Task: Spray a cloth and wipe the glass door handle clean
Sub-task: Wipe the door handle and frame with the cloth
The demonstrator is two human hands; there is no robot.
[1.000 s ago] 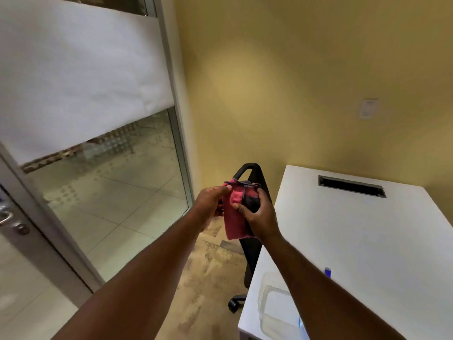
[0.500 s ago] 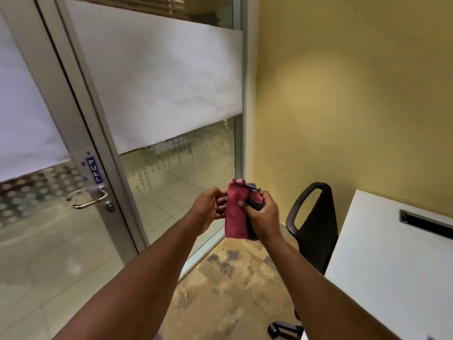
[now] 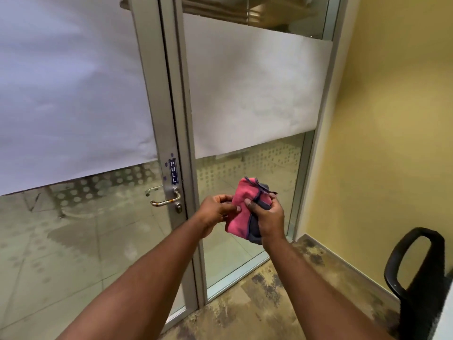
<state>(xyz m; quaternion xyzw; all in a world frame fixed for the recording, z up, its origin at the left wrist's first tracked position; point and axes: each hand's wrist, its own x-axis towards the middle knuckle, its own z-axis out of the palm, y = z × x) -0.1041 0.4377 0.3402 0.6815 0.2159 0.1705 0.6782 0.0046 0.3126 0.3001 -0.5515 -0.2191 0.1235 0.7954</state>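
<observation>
both hands clamp the bunched pink cloth (image 3: 241, 209), right hand (image 3: 266, 217) gripping, left hand (image 3: 217, 212) pinching, likely folding a pad for the door handle (image 3: 164, 198).

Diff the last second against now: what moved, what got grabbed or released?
The view swung left: the desk dropped out of frame, the chair slid to the right edge, and the door handle came into full view. Nothing grabbed or released. The left hand and right hand still hold the cloth between them.

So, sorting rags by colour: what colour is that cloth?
Pink with dark grey-blue edging, held in both hands; head view: cloth.
</observation>
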